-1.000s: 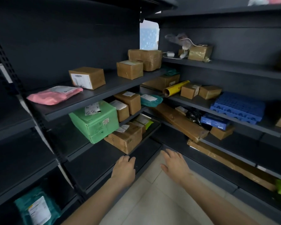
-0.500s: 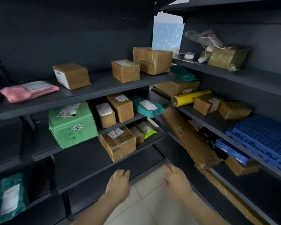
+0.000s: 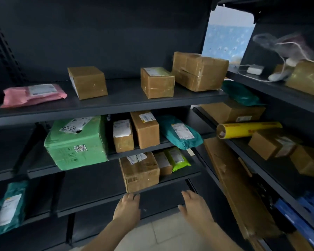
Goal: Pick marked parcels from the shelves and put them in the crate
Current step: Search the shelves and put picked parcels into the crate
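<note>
Lower centre: left hand [image 3: 128, 207] and right hand [image 3: 195, 205], loose-fingered and empty, should flank the cardboard box [image 3: 139, 172] squarely, once its mark is confirmed.

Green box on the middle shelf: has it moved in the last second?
No. The green box sits where it was, on the middle shelf just left of the small brown box; only the view shifted.

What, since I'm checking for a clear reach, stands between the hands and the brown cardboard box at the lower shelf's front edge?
Nothing visible. The left hand is at the shelf lip just below the brown cardboard box; the right hand hovers alongside.
</note>
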The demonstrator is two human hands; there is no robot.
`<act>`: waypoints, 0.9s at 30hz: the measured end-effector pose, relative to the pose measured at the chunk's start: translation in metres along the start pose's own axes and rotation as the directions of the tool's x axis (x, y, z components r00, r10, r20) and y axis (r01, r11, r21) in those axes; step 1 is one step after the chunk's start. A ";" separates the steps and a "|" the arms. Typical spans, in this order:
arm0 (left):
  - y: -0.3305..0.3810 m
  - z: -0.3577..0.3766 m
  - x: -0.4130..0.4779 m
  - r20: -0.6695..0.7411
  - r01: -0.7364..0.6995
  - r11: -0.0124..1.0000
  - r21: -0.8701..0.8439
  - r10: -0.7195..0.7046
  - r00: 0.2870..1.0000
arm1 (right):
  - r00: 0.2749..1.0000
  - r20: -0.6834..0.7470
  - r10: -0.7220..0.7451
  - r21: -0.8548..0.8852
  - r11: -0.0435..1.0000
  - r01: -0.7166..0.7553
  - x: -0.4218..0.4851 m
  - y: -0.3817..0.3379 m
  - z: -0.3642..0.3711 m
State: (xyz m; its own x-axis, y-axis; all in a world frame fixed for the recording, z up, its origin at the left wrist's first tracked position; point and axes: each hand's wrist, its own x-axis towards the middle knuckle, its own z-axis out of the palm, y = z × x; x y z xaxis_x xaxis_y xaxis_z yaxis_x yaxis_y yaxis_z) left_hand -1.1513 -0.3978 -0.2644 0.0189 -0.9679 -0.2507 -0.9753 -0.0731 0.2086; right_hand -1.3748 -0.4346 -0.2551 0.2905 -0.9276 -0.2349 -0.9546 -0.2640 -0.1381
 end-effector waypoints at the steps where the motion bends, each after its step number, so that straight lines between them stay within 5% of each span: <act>1: 0.001 0.000 0.009 -0.008 0.011 1.000 -0.001 -0.011 1.000 | 1.000 0.010 -0.004 -0.003 1.000 0.004 0.013 0.005 0.001; 13: -0.001 0.033 0.105 -0.135 0.114 0.994 0.004 -0.112 0.985 | 0.985 0.136 -0.105 -0.030 0.994 0.110 0.136 0.043 0.034; 22: -0.020 0.132 0.222 -0.320 0.233 0.967 0.098 -0.191 0.928 | 0.971 -0.074 -0.229 0.105 0.966 0.236 0.259 0.063 0.123; 27: -0.050 0.177 0.268 -0.540 0.201 0.954 0.222 -0.051 0.840 | 0.915 -0.220 -0.337 0.239 0.891 0.385 0.314 0.045 0.162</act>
State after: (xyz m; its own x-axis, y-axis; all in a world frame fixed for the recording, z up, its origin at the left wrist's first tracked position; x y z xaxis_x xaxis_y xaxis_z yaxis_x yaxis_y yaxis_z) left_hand -1.1366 -0.6106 -0.5092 0.1847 -0.9393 0.2893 -0.9756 -0.2108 -0.0613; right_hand -1.3152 -0.6949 -0.4914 0.5730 -0.8184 0.0432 -0.7230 -0.5296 -0.4437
